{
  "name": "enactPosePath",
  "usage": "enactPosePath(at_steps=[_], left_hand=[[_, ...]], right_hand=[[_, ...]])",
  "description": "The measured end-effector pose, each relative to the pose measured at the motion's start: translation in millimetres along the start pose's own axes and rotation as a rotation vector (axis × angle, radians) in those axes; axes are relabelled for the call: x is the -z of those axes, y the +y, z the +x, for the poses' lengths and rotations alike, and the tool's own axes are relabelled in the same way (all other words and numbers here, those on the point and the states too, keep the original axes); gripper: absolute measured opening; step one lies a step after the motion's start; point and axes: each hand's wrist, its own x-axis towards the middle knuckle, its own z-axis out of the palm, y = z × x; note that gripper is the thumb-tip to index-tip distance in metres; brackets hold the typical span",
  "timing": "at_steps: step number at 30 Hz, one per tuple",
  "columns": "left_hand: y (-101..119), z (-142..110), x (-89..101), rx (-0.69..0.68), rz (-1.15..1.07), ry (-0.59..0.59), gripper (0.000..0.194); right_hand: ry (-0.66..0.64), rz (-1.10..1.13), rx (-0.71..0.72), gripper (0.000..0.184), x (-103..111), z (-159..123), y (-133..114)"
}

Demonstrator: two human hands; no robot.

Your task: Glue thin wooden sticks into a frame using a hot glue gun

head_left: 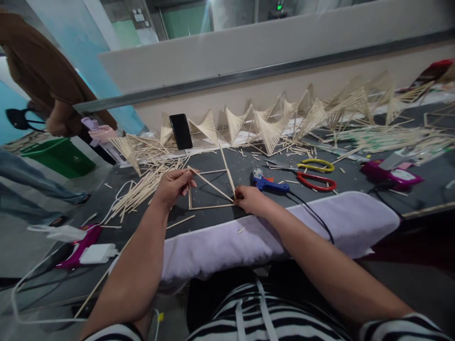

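A thin wooden stick frame (pixel 212 207) lies on the dark table in front of me, with a stick (pixel 212 183) slanting across it. My left hand (pixel 175 185) pinches the slanting stick near its upper left end. At the frame's lower right corner, my right hand (pixel 253 199) has its fingers closed around the joint where the sticks meet. Another stick (pixel 225 161) rises from that corner toward the back. Right of my right hand lies a blue glue gun (pixel 270 184). Beyond it are scissors (pixel 316 181) with one yellow and one red handle.
Loose sticks (pixel 142 189) are heaped on the left. Fan-shaped stick models (pixel 270 130) line the back beside a black phone (pixel 181 131). Magenta power strips (pixel 391 173) sit at both sides. A lilac cloth (pixel 284 227) covers the front edge. A person (pixel 53 71) stands at left near a green bin (pixel 60 157).
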Motion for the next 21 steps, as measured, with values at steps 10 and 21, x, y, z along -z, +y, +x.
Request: enactPosePath(at_steps=[10,21], left_hand=[[1.5,-0.9,0.1,-0.02,-0.016,0.009,0.023],[2.2,-1.3,0.8,-0.01,-0.008,-0.001,0.023]], right_hand=[[-0.035,-0.003,-0.048,0.015,-2.0,2.6,-5.2],[-0.035,0.086,-0.077,0.019,3.1,-6.5,-6.6]])
